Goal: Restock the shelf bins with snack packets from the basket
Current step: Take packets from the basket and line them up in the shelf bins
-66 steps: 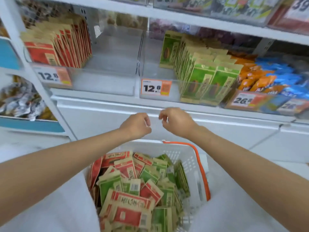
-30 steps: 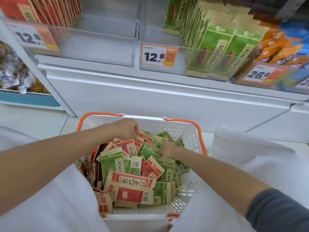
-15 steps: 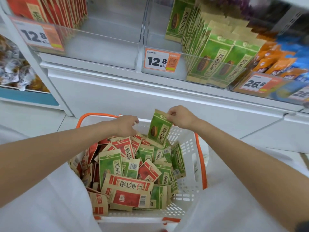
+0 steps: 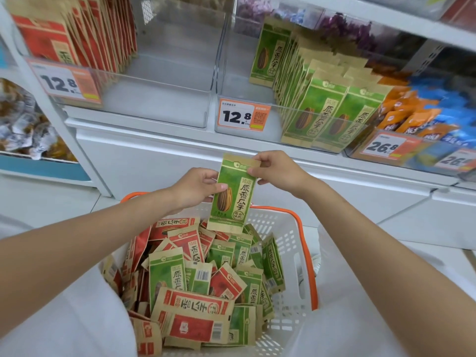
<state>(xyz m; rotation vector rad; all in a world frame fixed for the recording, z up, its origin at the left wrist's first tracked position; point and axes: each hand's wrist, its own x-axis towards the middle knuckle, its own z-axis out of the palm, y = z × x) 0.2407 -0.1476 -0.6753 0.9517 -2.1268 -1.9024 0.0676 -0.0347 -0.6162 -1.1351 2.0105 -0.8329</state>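
Note:
A green snack packet (image 4: 233,199) hangs upright above the basket, front facing me. My right hand (image 4: 275,171) pinches its top right corner and my left hand (image 4: 195,188) grips its left edge. Below, a white basket (image 4: 291,256) with orange handles holds several red and green packets (image 4: 195,276). On the shelf, the clear bin (image 4: 247,99) with the 12.8 tag has green packets (image 4: 319,104) standing at its right side. The clear bin (image 4: 159,96) to its left holds red packets (image 4: 77,37) at its left side.
Orange and blue snack bags (image 4: 422,117) fill the bin at the right with a 26.8 tag. A lower bin (image 4: 23,130) at the far left holds wrapped snacks. A white cabinet front (image 4: 159,161) runs below the shelf. My white clothing surrounds the basket.
My right hand lifted a green packet out of the basket and raised it higher. My left hand left the basket rim and took hold of the packet's left edge.

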